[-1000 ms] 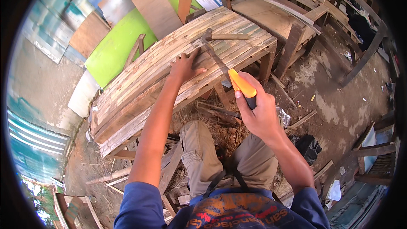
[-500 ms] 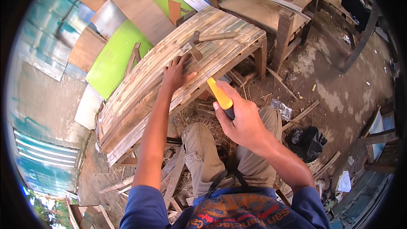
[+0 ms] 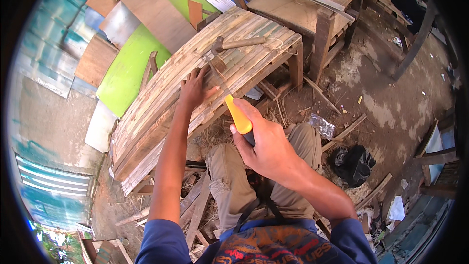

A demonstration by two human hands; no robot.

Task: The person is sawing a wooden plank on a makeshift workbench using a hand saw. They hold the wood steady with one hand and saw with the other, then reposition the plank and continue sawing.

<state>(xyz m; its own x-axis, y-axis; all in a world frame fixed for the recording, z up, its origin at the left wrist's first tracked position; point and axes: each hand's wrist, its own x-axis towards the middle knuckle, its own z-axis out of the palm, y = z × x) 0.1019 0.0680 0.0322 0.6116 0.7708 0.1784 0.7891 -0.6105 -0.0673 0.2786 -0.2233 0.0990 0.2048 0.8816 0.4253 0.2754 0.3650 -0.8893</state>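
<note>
My right hand (image 3: 271,143) is wrapped round the yellow-and-black handle (image 3: 238,116) of a handsaw, held in front of my knees. Its thin grey blade (image 3: 218,79) points up and to the left over the slatted wooden bench (image 3: 166,85). Left of the blade, my left hand (image 3: 194,90) bears down on a long brown wooden plank (image 3: 146,142) lying along the bench, fingers bent over it and thumb stuck out toward the saw. Just beyond the blade's tip are a small wooden block (image 3: 218,63) and a hammer (image 3: 243,43) with a wooden handle, lying on the slats.
A wooden chair frame (image 3: 320,44) stands against the bench's far right end. Boards and a green panel (image 3: 124,71) lean behind at the left. Wood scraps (image 3: 200,205) litter the ground by my legs, with a black plastic bag (image 3: 352,165) on the right.
The saw has come back a little toward me and to the left, with my right hand on its handle. My left hand stays on the plank. The whole view has shifted slightly.
</note>
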